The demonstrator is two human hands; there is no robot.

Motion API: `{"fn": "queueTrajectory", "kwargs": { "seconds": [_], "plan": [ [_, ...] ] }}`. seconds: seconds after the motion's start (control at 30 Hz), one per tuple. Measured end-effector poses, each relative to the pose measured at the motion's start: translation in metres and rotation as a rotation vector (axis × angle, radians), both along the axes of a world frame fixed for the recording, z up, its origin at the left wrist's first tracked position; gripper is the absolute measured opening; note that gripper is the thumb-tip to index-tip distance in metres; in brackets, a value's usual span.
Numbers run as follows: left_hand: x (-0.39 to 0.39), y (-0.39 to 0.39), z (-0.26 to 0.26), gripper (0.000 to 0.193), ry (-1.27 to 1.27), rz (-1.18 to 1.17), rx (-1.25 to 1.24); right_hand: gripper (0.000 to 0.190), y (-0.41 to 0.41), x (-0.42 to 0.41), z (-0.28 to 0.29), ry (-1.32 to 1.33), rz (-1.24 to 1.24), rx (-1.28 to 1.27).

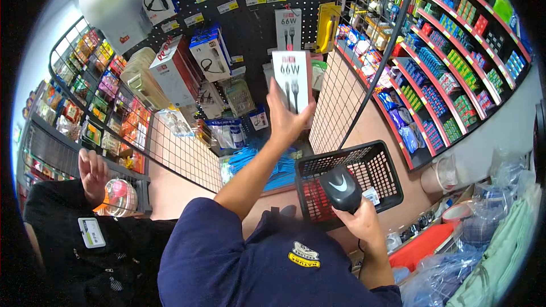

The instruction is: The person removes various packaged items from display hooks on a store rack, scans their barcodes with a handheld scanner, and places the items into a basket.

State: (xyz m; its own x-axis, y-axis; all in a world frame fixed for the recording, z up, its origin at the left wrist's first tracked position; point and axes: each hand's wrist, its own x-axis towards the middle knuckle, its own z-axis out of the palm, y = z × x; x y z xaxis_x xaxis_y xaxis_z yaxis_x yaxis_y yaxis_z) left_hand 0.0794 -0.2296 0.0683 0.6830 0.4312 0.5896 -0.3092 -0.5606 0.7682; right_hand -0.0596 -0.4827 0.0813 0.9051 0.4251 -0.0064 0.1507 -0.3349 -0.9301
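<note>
My left hand [285, 123] reaches up to a white charging cable box [293, 66] hanging before the black pegboard [251, 19]. Fingers lie along its left side and the thumb along its right, gripping its lower part. Whether the box still hangs on its hook is hard to tell. A similar cable box [288, 25] hangs just above and behind it. Low on the right, my right hand [362, 221] grips a black handheld barcode scanner [341, 187] by its handle. The scanner is over a black plastic shopping basket [390, 175], whose far side it partly covers.
Boxed accessories [211, 55] and blister packs hang left of my reach. Wire mesh panels [337, 106] flank the display. A co-worker's raised hand [94, 175] is at left. Stocked shelves [452, 59] and a bucket [439, 175] stand right; plastic-wrapped goods [482, 238] lie lower right.
</note>
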Motion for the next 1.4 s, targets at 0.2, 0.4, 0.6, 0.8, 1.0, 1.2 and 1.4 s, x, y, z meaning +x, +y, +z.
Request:
{"fn": "queueTrajectory", "kwargs": {
  "seconds": [0.2, 0.4, 0.6, 0.8, 1.0, 1.2, 1.4],
  "plan": [
    [0.076, 0.021, 0.038, 0.109, -0.102, 0.169, 0.164, 0.029, 0.004, 0.006, -0.003, -0.022, -0.002, 0.032],
    [0.097, 0.019, 0.038, 0.108, -0.061, 0.217, 0.233, 0.030, -0.005, 0.003, -0.012, 0.021, -0.087, -0.020],
    [0.101, 0.014, 0.027, 0.108, -0.022, 0.237, 0.222, 0.030, -0.008, 0.002, -0.006, 0.031, -0.108, -0.064],
    [0.122, 0.021, 0.023, 0.109, -0.054, 0.297, 0.169, 0.028, -0.005, 0.004, -0.005, 0.048, -0.131, -0.014],
    [0.147, 0.033, 0.021, 0.109, 0.010, 0.339, 0.183, 0.030, -0.006, 0.005, -0.014, 0.066, -0.117, -0.062],
    [0.173, 0.046, 0.018, 0.110, 0.052, 0.381, 0.177, 0.031, -0.004, -0.001, -0.016, 0.088, -0.132, -0.044],
    [0.150, 0.038, -0.016, 0.092, -0.146, 0.337, 0.278, 0.043, -0.008, -0.005, -0.040, 0.083, -0.266, 0.016]
  ]
}}
